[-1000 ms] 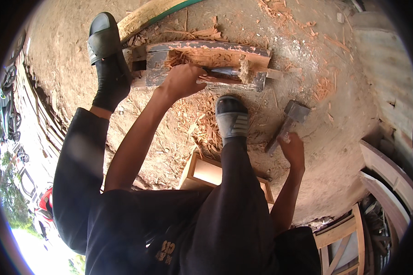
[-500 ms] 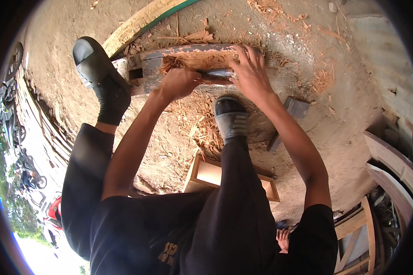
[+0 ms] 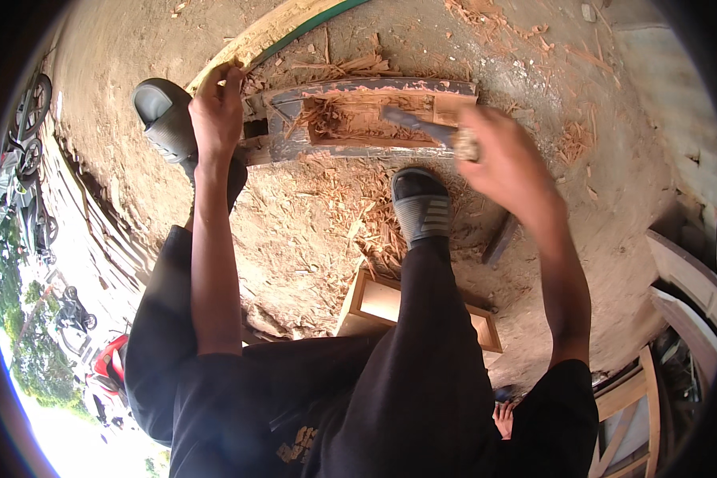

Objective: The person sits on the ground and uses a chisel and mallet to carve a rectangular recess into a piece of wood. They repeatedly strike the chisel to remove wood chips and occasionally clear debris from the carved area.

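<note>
A chisel (image 3: 419, 122) is in my right hand (image 3: 506, 155), its dark blade pointing left over a long hollow cut in a weathered wooden beam (image 3: 289, 151). The fingers are closed around its handle, and the hand is smeared by motion. Loose shavings (image 3: 324, 118) lie in the hollow's left part. My left hand (image 3: 217, 115) is raised near the beam's left end, beside my left sandal (image 3: 162, 115). Its fingers are curled together; whatever they hold, if anything, is hidden. A small square hole (image 3: 256, 127) shows at that end of the beam.
A curved plank with a green edge (image 3: 279, 36) lies beyond the beam. Wood chips (image 3: 378, 227) cover the ground near my right sandal (image 3: 421, 207). A dark tool handle (image 3: 499, 239) lies at right, partly hidden. A wooden frame (image 3: 374, 299) sits under my leg.
My left hand has left the chisel and moved left to the beam's end. My right hand has shifted right with the chisel, uncovering the hollow. The view has shifted slightly.
</note>
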Demonstrator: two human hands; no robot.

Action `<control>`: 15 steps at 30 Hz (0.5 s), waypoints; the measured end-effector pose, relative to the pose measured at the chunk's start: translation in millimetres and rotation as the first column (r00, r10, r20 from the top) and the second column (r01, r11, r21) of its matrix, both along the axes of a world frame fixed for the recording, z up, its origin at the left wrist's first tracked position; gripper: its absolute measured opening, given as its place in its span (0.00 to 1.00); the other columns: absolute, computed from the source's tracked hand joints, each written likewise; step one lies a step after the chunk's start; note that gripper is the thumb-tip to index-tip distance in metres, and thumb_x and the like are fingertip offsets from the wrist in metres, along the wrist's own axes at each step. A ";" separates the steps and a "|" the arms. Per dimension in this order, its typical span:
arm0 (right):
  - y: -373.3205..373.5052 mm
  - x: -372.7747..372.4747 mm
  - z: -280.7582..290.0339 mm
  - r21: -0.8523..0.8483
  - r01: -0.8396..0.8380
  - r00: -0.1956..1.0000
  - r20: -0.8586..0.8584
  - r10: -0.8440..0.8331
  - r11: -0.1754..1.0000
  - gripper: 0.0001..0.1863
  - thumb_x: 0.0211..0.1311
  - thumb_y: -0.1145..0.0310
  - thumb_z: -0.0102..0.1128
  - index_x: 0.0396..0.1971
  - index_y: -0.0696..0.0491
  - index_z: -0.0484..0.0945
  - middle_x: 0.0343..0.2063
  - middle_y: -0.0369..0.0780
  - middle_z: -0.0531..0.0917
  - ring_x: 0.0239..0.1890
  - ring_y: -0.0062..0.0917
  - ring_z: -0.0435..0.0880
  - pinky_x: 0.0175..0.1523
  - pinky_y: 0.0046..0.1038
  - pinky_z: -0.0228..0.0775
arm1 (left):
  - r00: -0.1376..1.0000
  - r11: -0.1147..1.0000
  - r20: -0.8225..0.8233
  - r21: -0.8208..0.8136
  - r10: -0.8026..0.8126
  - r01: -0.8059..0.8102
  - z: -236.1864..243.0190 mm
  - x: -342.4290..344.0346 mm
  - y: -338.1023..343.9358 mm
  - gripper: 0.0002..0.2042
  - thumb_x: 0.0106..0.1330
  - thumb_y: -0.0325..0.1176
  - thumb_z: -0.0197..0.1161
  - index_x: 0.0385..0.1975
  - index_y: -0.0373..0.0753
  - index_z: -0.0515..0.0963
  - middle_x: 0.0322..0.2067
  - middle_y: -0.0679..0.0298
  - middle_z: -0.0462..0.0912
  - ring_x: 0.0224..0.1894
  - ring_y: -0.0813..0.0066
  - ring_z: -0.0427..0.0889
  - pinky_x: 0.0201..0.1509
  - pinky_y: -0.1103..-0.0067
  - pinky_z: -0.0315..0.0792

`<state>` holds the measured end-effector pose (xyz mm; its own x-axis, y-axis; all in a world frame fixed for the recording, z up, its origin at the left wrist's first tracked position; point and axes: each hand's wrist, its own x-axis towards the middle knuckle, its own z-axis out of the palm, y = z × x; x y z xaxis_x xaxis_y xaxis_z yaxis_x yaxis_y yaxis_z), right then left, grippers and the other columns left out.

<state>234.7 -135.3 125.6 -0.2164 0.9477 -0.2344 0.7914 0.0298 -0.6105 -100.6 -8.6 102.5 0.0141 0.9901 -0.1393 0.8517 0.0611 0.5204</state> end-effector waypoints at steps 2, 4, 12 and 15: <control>-1.5 34.3 42.9 -0.117 0.173 0.985 0.006 -0.174 0.978 0.12 0.47 0.78 0.63 0.33 0.57 0.71 0.25 0.40 0.77 0.26 0.25 0.75 0.29 0.27 0.66 | 0.970 0.965 -0.237 0.241 -0.050 0.108 -23.5 -23.5 2.6 0.17 0.65 0.30 0.56 0.52 0.31 0.71 0.34 0.53 0.82 0.30 0.72 0.80 0.32 0.75 0.74; -17.7 73.6 58.5 -0.217 0.364 0.930 0.030 -0.367 0.906 0.12 0.47 0.76 0.64 0.33 0.56 0.71 0.23 0.36 0.77 0.24 0.21 0.72 0.29 0.25 0.64 | 0.965 0.878 -0.259 0.450 -0.047 0.163 -37.1 -5.1 -8.5 0.20 0.62 0.29 0.59 0.54 0.31 0.68 0.38 0.46 0.81 0.40 0.58 0.82 0.46 0.64 0.76; -143.2 137.2 23.9 -0.226 0.773 0.630 0.176 -0.756 0.592 0.11 0.52 0.71 0.65 0.30 0.56 0.71 0.20 0.34 0.75 0.22 0.14 0.71 0.29 0.20 0.63 | 0.769 0.749 0.057 -0.192 -0.637 0.635 -71.0 53.9 -71.5 0.16 0.63 0.28 0.55 0.49 0.51 0.77 0.30 0.56 0.83 0.28 0.66 0.83 0.30 0.73 0.81; -169.6 124.8 4.7 -0.303 0.810 0.560 0.151 -0.814 0.502 0.12 0.52 0.69 0.65 0.29 0.58 0.71 0.20 0.38 0.78 0.22 0.17 0.76 0.30 0.21 0.67 | 0.754 0.751 -0.059 -0.168 -0.654 0.638 -78.6 60.2 -80.9 0.20 0.64 0.30 0.52 0.55 0.59 0.72 0.35 0.53 0.82 0.28 0.64 0.84 0.29 0.72 0.81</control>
